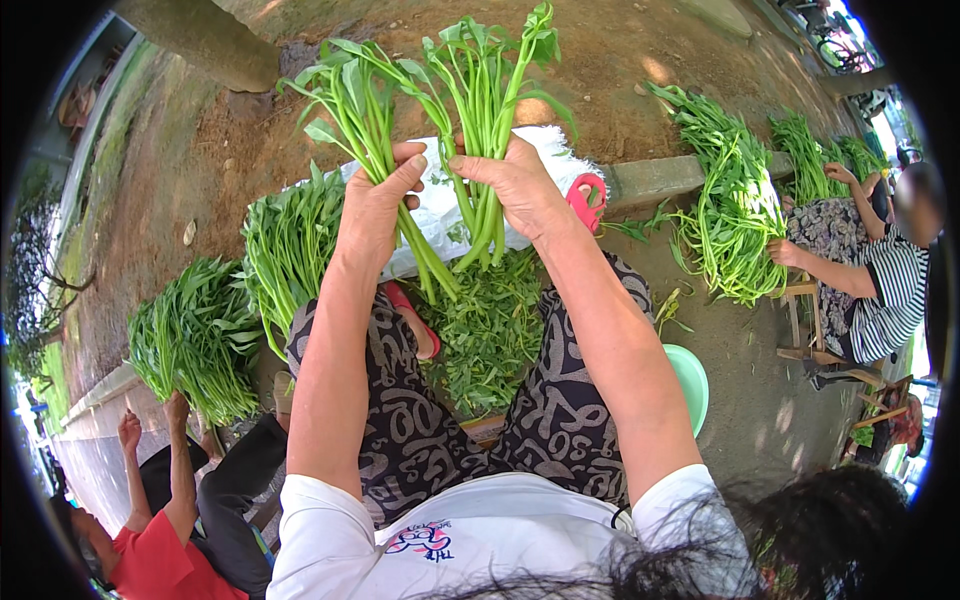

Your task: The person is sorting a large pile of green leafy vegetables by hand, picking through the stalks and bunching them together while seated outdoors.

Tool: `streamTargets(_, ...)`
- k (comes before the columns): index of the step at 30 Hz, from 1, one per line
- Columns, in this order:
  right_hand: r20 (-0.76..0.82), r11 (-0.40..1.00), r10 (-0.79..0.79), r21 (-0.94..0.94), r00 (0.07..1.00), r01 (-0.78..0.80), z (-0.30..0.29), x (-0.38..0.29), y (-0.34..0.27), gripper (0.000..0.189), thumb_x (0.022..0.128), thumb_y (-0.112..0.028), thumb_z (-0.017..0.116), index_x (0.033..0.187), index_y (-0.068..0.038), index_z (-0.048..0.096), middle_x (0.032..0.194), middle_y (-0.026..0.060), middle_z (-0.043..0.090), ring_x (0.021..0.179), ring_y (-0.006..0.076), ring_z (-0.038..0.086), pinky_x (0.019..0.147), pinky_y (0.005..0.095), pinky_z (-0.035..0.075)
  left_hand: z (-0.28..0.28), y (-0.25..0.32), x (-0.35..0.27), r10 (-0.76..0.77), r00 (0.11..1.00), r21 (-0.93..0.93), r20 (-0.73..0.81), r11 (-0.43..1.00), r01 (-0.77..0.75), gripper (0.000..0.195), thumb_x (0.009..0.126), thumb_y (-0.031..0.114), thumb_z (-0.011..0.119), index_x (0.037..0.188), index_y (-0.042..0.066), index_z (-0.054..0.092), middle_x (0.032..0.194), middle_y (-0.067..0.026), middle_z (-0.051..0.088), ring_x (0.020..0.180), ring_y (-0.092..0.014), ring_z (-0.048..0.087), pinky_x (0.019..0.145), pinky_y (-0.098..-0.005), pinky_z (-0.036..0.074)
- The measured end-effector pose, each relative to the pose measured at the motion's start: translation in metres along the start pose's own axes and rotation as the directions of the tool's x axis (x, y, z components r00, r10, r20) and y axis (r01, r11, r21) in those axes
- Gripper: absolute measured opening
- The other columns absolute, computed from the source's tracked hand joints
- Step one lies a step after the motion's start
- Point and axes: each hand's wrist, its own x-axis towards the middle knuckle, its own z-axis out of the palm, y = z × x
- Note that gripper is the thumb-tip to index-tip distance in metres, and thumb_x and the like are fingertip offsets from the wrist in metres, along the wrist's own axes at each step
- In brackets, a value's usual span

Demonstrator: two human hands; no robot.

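My left hand (pixel 379 195) grips a bunch of leafy green stems (pixel 360 120), which look like water spinach. A second bunch of the same greens (pixel 480 97) is held upright in my right hand (pixel 517 187), its cut ends pointing down toward my lap. Both hands are raised side by side, the bunches close together at the stalks. Beneath them a white woven plastic sheet (pixel 551 150) lies over the kerb. Loose leaves and trimmings (pixel 487 330) form a heap on the ground between my knees.
Left of the sheet stand a pile of greens (pixel 292 240) and another pile (pixel 195 337) by a person in red (pixel 165 555). At right, a person in stripes (pixel 892 277) sits beside more greens (pixel 735 202). A mint-green basin (pixel 688 386) is near my right knee. A tree trunk (pixel 202 37) rises beyond.
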Motion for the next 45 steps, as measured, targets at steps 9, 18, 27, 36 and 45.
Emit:
streamTargets(9,0.024,0.999,-0.034,0.032,0.999,0.033,0.007,-0.002,-0.002,0.03,0.079,-0.003,0.07,0.108,-0.002,0.059,0.099,0.0055,0.063,0.09,0.0143,0.058,0.081,0.0287,0.046,0.006,-0.003,-0.001,0.037,0.998,0.204,0.041,0.978,-0.045,0.025,0.079,0.014,0.073,0.102,0.005,0.066,0.08,0.0018,0.062,0.067,-0.007,0.049,0.059,-0.0219,0.039)
streamTargets(18,0.02,1.0,-0.007,-0.006,1.0,0.008,0.008,-0.004,-0.006,0.044,0.076,0.004,0.063,0.119,0.0,0.054,0.106,0.0075,0.061,0.096,0.0177,0.059,0.085,0.0303,0.047,0.013,0.001,-0.004,0.083,0.995,0.323,0.059,0.941,-0.098,0.017,0.079,0.009,0.071,0.093,0.002,0.066,0.082,0.0006,0.062,0.07,-0.008,0.051,0.066,-0.0239,0.041)
streamTargets(27,0.016,1.0,-0.03,-0.001,0.999,0.03,0.004,0.001,0.002,0.037,0.077,-0.001,0.069,0.112,0.0,0.057,0.103,0.0065,0.061,0.093,0.0158,0.058,0.082,0.0296,0.047,0.012,0.002,-0.005,0.061,0.996,0.405,0.063,0.91,-0.082,0.013,0.08,0.015,0.071,0.086,0.004,0.066,0.07,0.0028,0.056,0.061,-0.007,0.047,0.056,-0.0228,0.037)
streamTargets(36,0.057,0.995,0.047,0.081,0.997,-0.052,0.002,-0.001,-0.004,0.033,0.079,-0.001,0.067,0.11,0.001,0.057,0.101,0.008,0.062,0.09,0.0164,0.059,0.078,0.03,0.048,0.012,0.008,-0.007,0.049,0.998,0.29,0.035,0.955,-0.057,0.016,0.079,0.012,0.07,0.091,0.002,0.065,0.074,0.001,0.059,0.065,-0.008,0.05,0.06,-0.022,0.04)
streamTargets(45,0.01,0.999,-0.035,-0.023,0.999,0.035,0.006,-0.002,-0.005,0.03,0.078,-0.001,0.068,0.107,0.001,0.058,0.097,0.0071,0.062,0.085,0.0159,0.059,0.074,0.0295,0.047,0.013,0.0,-0.004,0.222,0.975,0.458,0.019,0.865,-0.206,0.014,0.08,0.009,0.071,0.088,-0.001,0.066,0.076,-0.001,0.064,0.065,-0.007,0.053,0.062,-0.0234,0.045)
